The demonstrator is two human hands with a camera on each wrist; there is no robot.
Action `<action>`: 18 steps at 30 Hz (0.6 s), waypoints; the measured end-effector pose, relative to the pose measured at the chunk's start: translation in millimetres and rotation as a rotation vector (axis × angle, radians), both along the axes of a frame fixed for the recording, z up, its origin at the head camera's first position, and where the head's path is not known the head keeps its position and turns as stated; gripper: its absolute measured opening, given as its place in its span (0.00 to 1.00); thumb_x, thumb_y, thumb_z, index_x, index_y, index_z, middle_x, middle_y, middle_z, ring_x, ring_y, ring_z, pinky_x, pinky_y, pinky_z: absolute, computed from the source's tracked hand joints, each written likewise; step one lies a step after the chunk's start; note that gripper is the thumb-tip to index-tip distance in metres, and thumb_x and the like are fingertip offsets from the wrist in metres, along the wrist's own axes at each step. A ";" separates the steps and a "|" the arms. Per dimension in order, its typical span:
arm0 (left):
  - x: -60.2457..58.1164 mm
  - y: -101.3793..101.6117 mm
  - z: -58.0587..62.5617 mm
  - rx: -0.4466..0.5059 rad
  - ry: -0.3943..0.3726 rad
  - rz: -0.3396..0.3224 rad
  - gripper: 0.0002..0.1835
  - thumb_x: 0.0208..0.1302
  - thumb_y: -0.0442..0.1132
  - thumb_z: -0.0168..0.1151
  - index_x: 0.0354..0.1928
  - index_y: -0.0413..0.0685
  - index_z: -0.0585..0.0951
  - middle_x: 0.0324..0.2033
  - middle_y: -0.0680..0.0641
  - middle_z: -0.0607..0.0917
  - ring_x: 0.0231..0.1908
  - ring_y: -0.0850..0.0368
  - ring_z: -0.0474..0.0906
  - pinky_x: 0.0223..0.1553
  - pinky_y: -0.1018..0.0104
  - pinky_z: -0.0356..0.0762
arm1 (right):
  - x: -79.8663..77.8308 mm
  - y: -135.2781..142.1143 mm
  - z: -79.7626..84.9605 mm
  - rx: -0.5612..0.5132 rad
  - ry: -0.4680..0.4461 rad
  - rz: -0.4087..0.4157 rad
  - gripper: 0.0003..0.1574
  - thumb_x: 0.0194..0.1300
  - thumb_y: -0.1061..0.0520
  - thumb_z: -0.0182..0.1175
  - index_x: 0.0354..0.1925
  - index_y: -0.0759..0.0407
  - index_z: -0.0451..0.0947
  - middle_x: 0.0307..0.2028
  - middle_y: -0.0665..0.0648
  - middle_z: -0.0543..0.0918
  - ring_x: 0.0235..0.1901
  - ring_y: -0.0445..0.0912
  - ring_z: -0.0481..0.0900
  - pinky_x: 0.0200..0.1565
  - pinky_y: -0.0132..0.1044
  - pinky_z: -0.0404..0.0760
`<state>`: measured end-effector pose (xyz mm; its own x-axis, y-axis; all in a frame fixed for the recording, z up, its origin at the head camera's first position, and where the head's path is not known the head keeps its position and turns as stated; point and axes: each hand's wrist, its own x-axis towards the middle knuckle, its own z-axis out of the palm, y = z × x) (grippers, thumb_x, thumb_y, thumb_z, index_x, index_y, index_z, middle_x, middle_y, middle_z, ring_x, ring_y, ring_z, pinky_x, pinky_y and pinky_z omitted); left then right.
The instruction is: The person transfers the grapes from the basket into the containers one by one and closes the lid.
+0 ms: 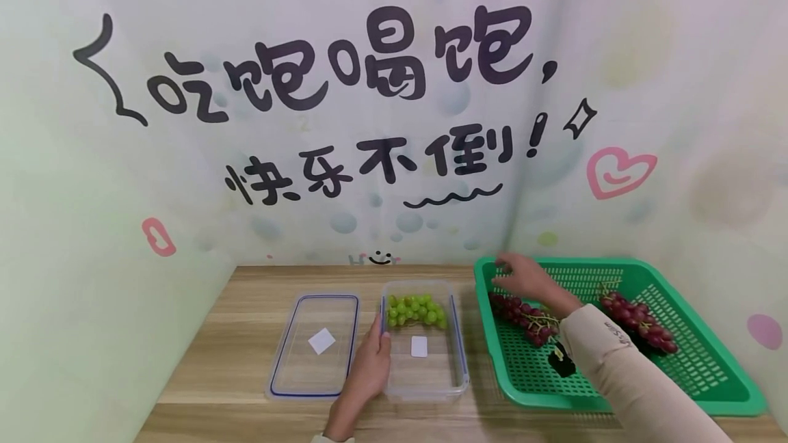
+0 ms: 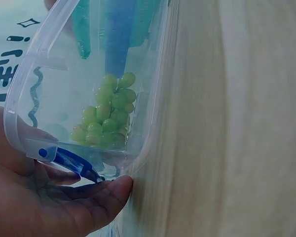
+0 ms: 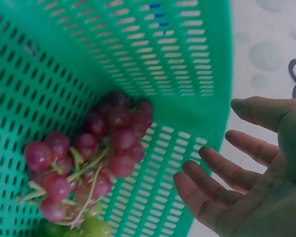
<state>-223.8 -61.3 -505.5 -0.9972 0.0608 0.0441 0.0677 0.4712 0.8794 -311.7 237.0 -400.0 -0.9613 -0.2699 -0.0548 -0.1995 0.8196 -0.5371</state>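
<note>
My left hand (image 1: 369,364) grips the left side wall of a clear plastic food container (image 1: 458,361). In the left wrist view, its fingers lie outside the wall beside a blue latch (image 2: 71,160). A bunch of green grapes (image 1: 415,311) sits at the container's far end. My right hand (image 1: 526,279) is over the far left corner of a green plastic basket (image 1: 501,374), holding nothing. Its fingers are spread and slightly bent in the right wrist view. Below it lies a bunch of red grapes (image 3: 108,143), with some green grapes (image 3: 96,228) beside it.
A clear lid with a blue seal (image 1: 314,361) lies flat left of the container. Another bunch of red grapes (image 1: 640,323) is in the basket's right part. A small dark thing (image 1: 561,361) shows by the right sleeve. A printed wall (image 1: 382,224) stands behind the wooden table (image 1: 209,361).
</note>
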 end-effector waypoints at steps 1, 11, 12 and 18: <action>0.0 -0.1 0.3 0.001 -0.003 0.000 0.26 0.71 0.39 0.35 0.68 0.36 0.49 0.64 0.31 0.55 0.64 0.37 0.51 0.61 0.43 0.51 | 0.0 2.3 -1.1 0.003 -0.001 0.006 0.26 0.62 0.54 0.54 0.55 0.67 0.68 0.48 0.71 0.74 0.46 0.60 0.73 0.37 0.49 0.77; 0.2 0.0 1.9 0.015 -0.019 -0.002 0.27 0.71 0.39 0.35 0.68 0.37 0.49 0.65 0.32 0.55 0.64 0.38 0.50 0.61 0.43 0.51 | -0.7 18.5 -11.6 0.046 -0.077 0.020 0.29 0.62 0.53 0.55 0.56 0.68 0.66 0.48 0.70 0.74 0.44 0.60 0.74 0.37 0.49 0.77; 0.3 -0.1 1.8 0.015 -0.019 -0.002 0.27 0.71 0.39 0.35 0.68 0.37 0.49 0.65 0.32 0.55 0.64 0.38 0.50 0.61 0.43 0.51 | -0.4 19.5 -11.9 0.044 -0.088 0.022 0.29 0.62 0.53 0.55 0.57 0.68 0.66 0.48 0.71 0.73 0.44 0.60 0.74 0.37 0.49 0.77; 1.2 -0.7 1.1 0.013 0.002 -0.008 0.27 0.71 0.40 0.35 0.68 0.36 0.49 0.64 0.31 0.55 0.64 0.37 0.51 0.61 0.43 0.51 | 1.8 25.1 -14.6 0.033 -0.123 0.045 0.31 0.61 0.53 0.56 0.58 0.69 0.64 0.50 0.72 0.72 0.46 0.61 0.73 0.38 0.50 0.77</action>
